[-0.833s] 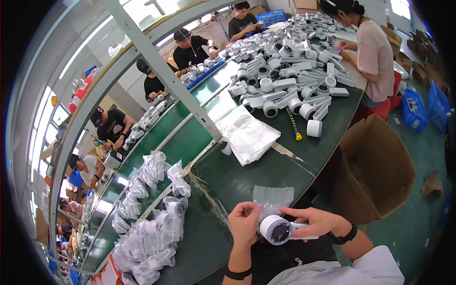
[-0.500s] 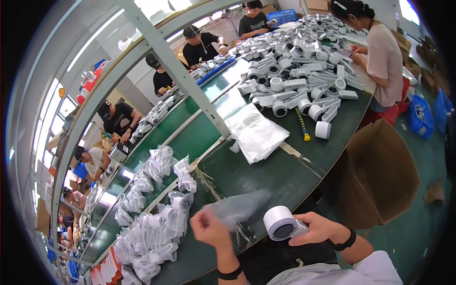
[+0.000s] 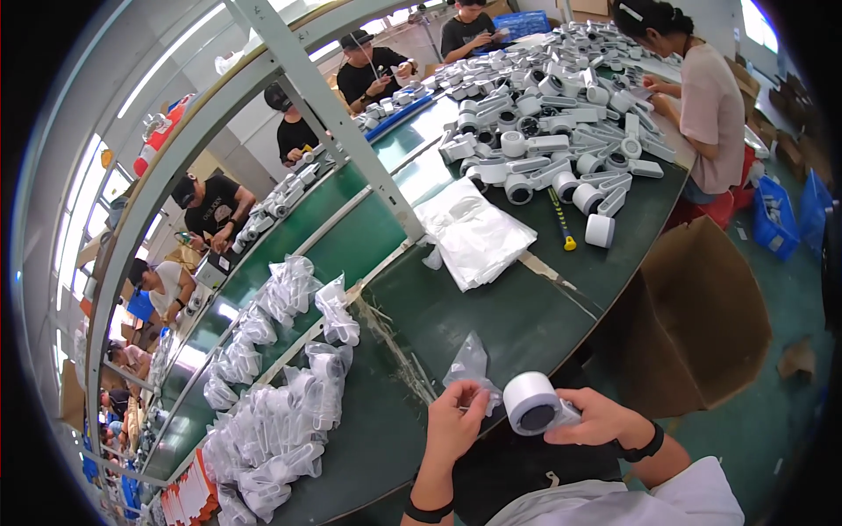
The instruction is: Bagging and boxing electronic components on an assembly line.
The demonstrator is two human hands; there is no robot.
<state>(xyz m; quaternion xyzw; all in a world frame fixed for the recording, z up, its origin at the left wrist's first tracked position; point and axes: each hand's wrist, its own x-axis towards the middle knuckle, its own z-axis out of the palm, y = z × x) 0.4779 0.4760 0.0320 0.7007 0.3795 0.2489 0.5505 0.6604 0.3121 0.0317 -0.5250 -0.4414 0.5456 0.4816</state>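
My left hand (image 3: pixel 458 416) is closed on a clear plastic bag (image 3: pixel 471 358), its thumb and fingers pinching the film. Close beside it, my right hand (image 3: pixel 596 419) grips a white-and-grey device (image 3: pixel 531 404) with a round head and a flat handle. The round head faces left, showing a dark disc; my fingers partly hide the handle. The head sits right next to the bag, and I cannot tell whether they touch. Beyond my hands, a stack of flat white plastic bags (image 3: pixel 474 235) lies on the green table (image 3: pixel 474 324).
Bagged devices (image 3: pixel 281 412) cover the table at left. Loose devices (image 3: pixel 544 123) are heaped at the back, with a yellow-and-black screwdriver (image 3: pixel 562 219) near them. At right stands an open cardboard box (image 3: pixel 702 324). A metal post (image 3: pixel 351 140) rises mid-table; a person (image 3: pixel 710 114) sits at the heap.
My left hand has moved right, toward the device, bringing the bag with it. The bag was blurred and streaming rightward; now it stands up from my fingers. The device has shifted slightly right.
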